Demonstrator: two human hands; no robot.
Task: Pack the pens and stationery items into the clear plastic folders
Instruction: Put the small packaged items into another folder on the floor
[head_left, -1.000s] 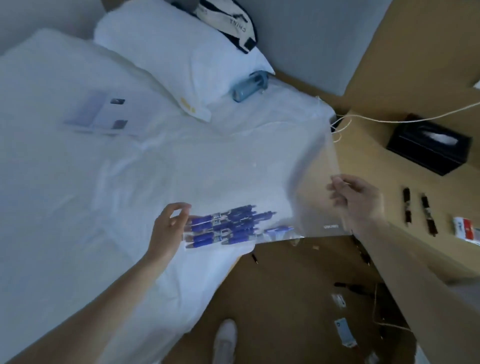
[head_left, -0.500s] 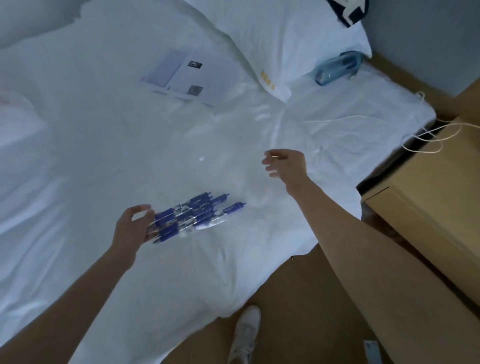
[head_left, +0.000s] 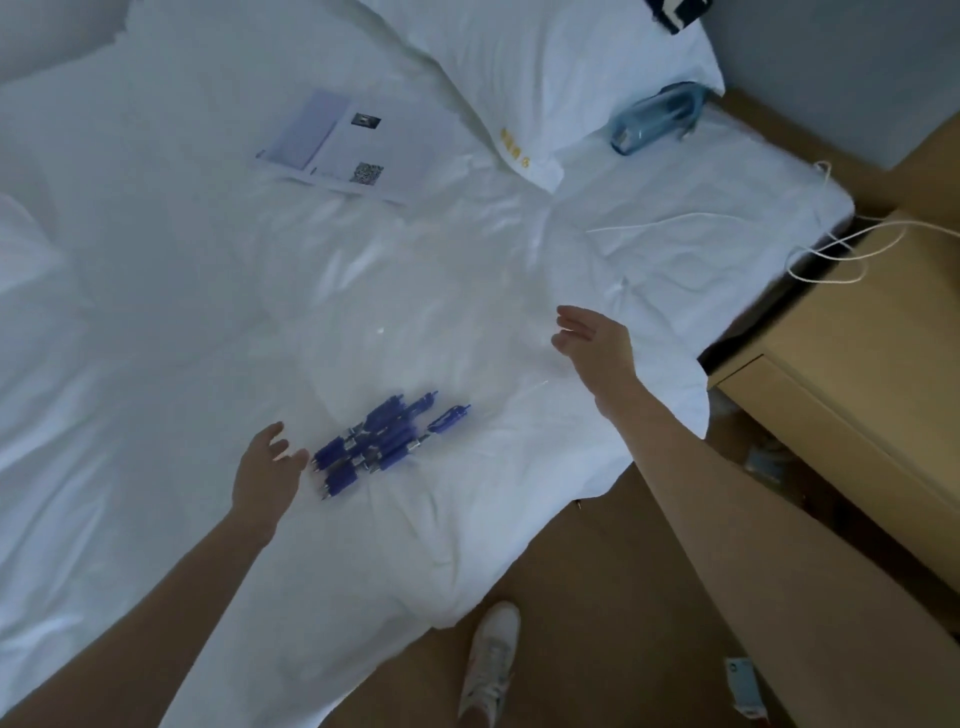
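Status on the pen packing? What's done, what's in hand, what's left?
Done: a bunch of blue pens lies inside a clear folder flat on the bed. In hand: nothing; left hand and right hand are open beside the folder. Left: no other stationery or loose pens show in this view, so I can't tell.

bare sheet (head_left: 156, 338) left of pens (head_left: 382, 441), booklet (head_left: 337, 143) and pillow (head_left: 519, 67) beyond

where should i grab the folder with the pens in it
Pinch the folder at its bare right edge near the right hand, coming from the right. The pens weigh down the near-left corner by the left hand, so support there too, probably.
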